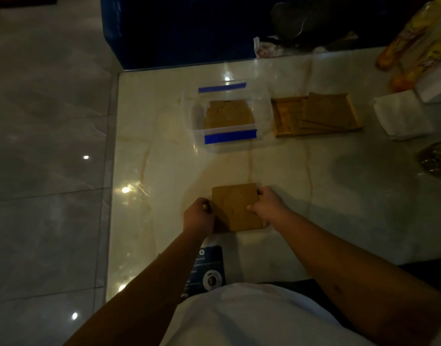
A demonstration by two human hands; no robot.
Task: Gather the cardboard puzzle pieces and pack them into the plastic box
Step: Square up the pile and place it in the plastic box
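Plastic box (224,136): clear, open at the top, a blue tape strip on its near wall and another on its far wall; stands on the glossy marble surface (339,196), well beyond the hands; holds a layer of brown cardboard puzzle pieces (228,113) lying flat on its bottom, cut lines visible between them; how many layers deep cannot be told.

Wooden tray (316,114): shallow, just to the right of the plastic box, apart from it; holds flat cardboard sheets (325,109) stacked slantwise against its right side, its left part bare.

Puzzle slab (236,208): a square block of joined cardboard pieces, jigsaw lines faint on the top face; lies near the front edge of the surface, between the two hands; whether it is one layer or a stack cannot be told.

Left hand (198,216): curled against the slab's left edge, fingers bent inward, touching the cardboard.

Right hand (266,206): closed over the slab's right edge, thumb on the top face; the two hands are apart, clamping the slab from opposite sides.

Other items: white folded paper (401,117) to the right of the tray; yellow packets (414,43) at the far right corner; a dark printed card (207,270) at the near edge, below the slab; white shirt (251,318) at the bottom of the view.
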